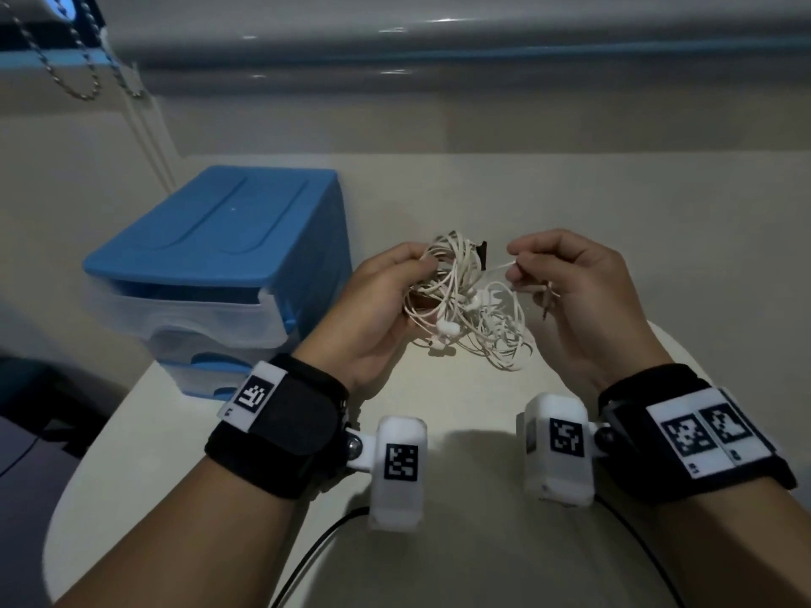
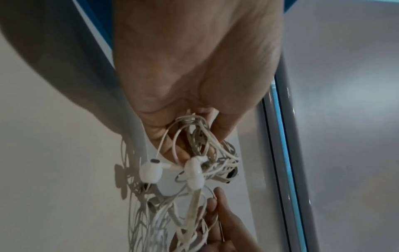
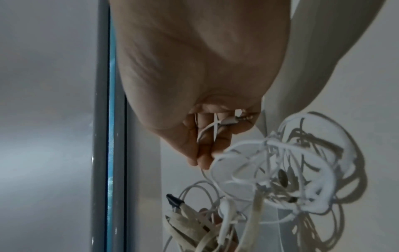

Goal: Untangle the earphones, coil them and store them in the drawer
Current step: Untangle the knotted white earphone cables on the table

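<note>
- The earphones (image 1: 465, 300) are still one big white knot, held up just right of the blue drawer box (image 1: 228, 256).
- My left hand (image 1: 382, 300) grips the bunch.
- My right hand (image 1: 566, 283) pinches one loose wire and the plug.
- I think untangling has just begun; coiling and storing are left.

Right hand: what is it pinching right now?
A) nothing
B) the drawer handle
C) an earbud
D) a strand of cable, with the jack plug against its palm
D: the right hand has its fingertips closed on a thin white cable of the earphones, and the metal jack plug lies under its curled fingers.
</note>
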Available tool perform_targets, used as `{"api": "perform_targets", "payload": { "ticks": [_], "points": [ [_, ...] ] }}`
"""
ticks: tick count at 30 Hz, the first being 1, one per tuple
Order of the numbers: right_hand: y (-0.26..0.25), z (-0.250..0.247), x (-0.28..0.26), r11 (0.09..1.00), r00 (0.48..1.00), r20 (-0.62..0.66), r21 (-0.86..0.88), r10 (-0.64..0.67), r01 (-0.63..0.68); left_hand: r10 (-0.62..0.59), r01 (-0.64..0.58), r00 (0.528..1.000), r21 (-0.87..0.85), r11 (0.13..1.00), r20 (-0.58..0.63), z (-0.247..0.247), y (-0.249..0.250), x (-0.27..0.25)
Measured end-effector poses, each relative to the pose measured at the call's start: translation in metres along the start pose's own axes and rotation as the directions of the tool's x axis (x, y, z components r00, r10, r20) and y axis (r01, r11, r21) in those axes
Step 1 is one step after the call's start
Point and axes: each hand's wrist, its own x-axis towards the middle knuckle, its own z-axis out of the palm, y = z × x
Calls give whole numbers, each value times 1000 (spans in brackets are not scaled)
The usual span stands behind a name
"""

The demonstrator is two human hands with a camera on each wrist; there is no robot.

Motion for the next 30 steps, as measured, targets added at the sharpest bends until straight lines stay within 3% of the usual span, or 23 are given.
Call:
{"api": "perform_targets", "payload": {
  "ticks": [9,13,15,18,22,30],
  "points": [
    [-13,-2,-12,999,998,39,6,-41,41,4,-2,999,-49,999,40,5,2,-3],
    [-7,-5,-7,953,987,-1,-259,-162,156,5,-2,999,-53,999,49,4,1,-3],
    [-6,-9,-4,886,971,9,-407,-241,223,8,-5,999,-53,999,53,5,1,-3],
    [-7,-13,-2,833,937,159,-430,-311,350,19,-15,998,-52,999,60,5,1,-3],
    [-4,-5,-7,867,900,349,-325,-260,377,27,-26,997,-8,1000,78,4,1,-3],
    [-5,-6,-9,887,904,391,-336,-173,316,23,-22,996,-14,1000,82,3,-1,-1]
  ]
}}
